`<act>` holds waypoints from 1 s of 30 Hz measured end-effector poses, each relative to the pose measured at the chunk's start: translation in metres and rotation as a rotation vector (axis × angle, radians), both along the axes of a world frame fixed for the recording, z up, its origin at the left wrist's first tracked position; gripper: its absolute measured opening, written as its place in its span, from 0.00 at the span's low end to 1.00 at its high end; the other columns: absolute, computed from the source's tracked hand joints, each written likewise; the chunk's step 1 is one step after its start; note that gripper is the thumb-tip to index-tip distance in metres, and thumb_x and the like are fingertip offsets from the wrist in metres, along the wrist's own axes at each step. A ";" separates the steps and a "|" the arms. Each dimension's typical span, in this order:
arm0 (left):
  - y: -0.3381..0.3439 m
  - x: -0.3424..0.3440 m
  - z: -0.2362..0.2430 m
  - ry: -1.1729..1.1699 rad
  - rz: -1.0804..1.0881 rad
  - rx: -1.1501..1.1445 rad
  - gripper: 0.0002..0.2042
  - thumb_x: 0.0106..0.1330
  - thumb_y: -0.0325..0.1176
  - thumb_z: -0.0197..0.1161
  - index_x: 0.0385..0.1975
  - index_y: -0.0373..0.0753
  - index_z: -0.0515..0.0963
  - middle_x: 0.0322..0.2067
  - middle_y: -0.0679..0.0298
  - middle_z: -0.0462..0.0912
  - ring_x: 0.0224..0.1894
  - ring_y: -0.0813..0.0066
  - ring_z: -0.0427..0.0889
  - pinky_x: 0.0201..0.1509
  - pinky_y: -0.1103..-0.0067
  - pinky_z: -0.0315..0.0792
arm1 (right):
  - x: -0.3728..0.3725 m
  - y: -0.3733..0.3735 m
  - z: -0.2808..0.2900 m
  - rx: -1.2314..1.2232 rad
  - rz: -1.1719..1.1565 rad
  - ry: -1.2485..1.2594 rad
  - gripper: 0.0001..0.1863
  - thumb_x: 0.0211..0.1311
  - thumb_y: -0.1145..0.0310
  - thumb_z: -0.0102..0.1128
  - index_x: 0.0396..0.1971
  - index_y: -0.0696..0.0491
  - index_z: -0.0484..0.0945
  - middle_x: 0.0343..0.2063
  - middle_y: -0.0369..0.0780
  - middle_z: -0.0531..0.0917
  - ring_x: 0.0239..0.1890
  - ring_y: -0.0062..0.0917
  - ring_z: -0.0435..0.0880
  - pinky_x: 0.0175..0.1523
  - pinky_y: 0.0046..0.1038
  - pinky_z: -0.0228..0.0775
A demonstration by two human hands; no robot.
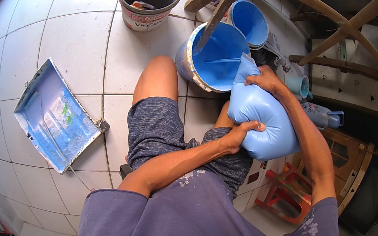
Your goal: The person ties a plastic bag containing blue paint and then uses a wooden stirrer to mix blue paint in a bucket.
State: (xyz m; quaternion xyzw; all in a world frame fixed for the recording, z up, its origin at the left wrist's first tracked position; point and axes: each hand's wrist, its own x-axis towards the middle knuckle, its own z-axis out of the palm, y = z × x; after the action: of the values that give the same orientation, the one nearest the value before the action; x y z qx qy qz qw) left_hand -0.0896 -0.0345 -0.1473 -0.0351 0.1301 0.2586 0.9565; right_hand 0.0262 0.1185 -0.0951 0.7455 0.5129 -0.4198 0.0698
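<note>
A plump, light-blue plastic bag of paint is tilted in both my hands, its narrow corner pointing over the rim of a paint bucket. The bucket's inside is coated bright blue, and a thin light-blue stream runs from the bag's corner across its opening. My left hand presses into the bag's lower side, thumb on top, its other fingers hidden beneath. Higher up, my right hand is closed round the bag near its narrow end.
A paint tray with blue smears and a thin rod across it lies left on the tiles. A dark-rimmed bucket stands ahead. Beyond the paint bucket are a smaller blue one and wooden bars. A red stool is at right.
</note>
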 end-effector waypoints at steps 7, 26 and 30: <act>-0.001 0.002 -0.002 -0.007 0.005 -0.005 0.13 0.53 0.39 0.62 0.36 0.39 0.77 0.35 0.65 0.79 0.40 0.73 0.78 0.49 0.76 0.71 | 0.004 0.000 -0.002 -0.014 0.021 -0.005 0.17 0.38 0.65 0.65 0.26 0.64 0.80 0.21 0.42 0.82 0.23 0.23 0.80 0.30 0.26 0.71; 0.001 0.005 -0.008 -0.015 -0.082 0.011 0.16 0.53 0.34 0.62 0.41 0.34 0.75 0.37 0.60 0.79 0.41 0.69 0.80 0.52 0.74 0.73 | 0.001 -0.011 0.005 0.001 -0.087 0.054 0.38 0.26 0.49 0.75 0.35 0.66 0.78 0.28 0.49 0.82 0.29 0.32 0.84 0.34 0.28 0.75; 0.003 0.003 -0.002 0.003 -0.078 0.014 0.17 0.53 0.34 0.62 0.41 0.34 0.75 0.37 0.60 0.79 0.42 0.69 0.79 0.52 0.74 0.72 | 0.007 -0.009 -0.001 -0.040 -0.135 0.098 0.33 0.28 0.56 0.74 0.32 0.68 0.78 0.27 0.49 0.82 0.27 0.31 0.83 0.32 0.27 0.75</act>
State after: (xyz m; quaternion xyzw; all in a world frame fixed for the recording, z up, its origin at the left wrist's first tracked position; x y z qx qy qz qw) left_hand -0.0870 -0.0318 -0.1497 -0.0230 0.1310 0.2223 0.9659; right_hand 0.0329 0.1099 -0.0961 0.7554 0.4559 -0.4696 0.0310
